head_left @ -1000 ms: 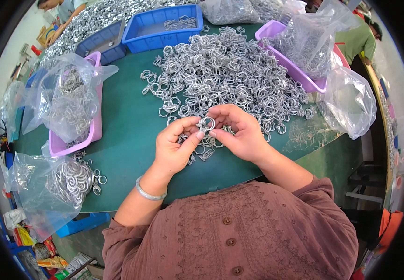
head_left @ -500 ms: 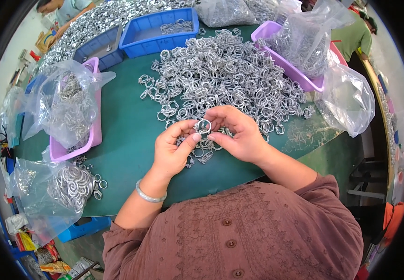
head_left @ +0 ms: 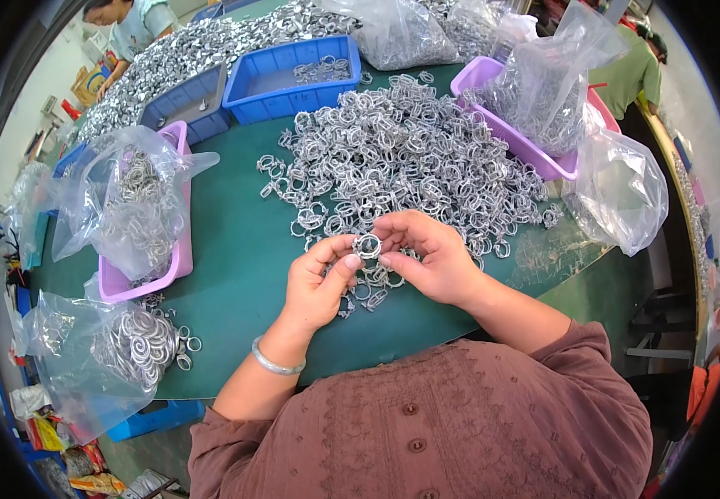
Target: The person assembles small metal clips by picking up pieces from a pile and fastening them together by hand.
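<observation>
Between my two hands is a silvery metal ring clamp, its round opening turned up toward me. My left hand pinches its left edge with thumb and forefinger; a pale bangle circles that wrist. On the other side, the thumb and fingers of my right hand close on its right edge. Just beyond my hands lies a large heap of similar metal clamps. A few loose clamps rest on the green table beneath my fingers.
Purple baskets with bagged metal parts stand at left and right. Blue trays sit at the back. Flat rings spill from a plastic bag at the near left. One person works at far left, another at far right.
The whole view has shifted slightly, so the table and heap appear a little lower. Both hands keep their pinch on the ring clamp, which faces up a bit more.
</observation>
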`<state>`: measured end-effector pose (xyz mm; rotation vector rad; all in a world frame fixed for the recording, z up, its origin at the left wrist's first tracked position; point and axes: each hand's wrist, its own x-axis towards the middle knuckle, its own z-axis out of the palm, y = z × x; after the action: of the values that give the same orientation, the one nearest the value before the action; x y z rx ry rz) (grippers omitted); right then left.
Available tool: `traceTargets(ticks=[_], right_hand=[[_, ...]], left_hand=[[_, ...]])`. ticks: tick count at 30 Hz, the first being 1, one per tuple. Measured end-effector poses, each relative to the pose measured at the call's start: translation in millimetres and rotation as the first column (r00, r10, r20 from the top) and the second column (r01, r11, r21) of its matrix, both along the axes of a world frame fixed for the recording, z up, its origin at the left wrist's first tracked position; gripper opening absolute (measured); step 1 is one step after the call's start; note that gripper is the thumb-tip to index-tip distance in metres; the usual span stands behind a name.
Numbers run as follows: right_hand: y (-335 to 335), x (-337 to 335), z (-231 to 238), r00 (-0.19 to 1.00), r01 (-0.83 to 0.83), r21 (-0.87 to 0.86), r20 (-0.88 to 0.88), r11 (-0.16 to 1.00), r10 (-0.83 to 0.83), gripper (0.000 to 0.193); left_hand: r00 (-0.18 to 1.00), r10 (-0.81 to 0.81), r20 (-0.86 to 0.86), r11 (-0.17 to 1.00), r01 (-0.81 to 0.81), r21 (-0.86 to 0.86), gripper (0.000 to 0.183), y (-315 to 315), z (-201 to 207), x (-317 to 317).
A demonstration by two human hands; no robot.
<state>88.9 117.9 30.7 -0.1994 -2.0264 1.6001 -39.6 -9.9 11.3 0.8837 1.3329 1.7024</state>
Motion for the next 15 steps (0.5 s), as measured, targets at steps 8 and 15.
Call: traceTargets(ticks=[8,15], right_hand=[[0.4,4.0,5.6,0.992,0.123,0.332,-0.061,0.935,-0.109,0.022],[-6.7,10.9,6.4,0.986,0.117,0.458,-0.159,0.881,-0.049,0.015]], left_hand=[[0.993,-0.036,0.11,0.999,0.04,-0.031,0.023,-0.2,-2.1,4.9],[0.976,-0.077,0.204,0.997,0.069,0.045,0.019,-5.8,1.8,12.4]])
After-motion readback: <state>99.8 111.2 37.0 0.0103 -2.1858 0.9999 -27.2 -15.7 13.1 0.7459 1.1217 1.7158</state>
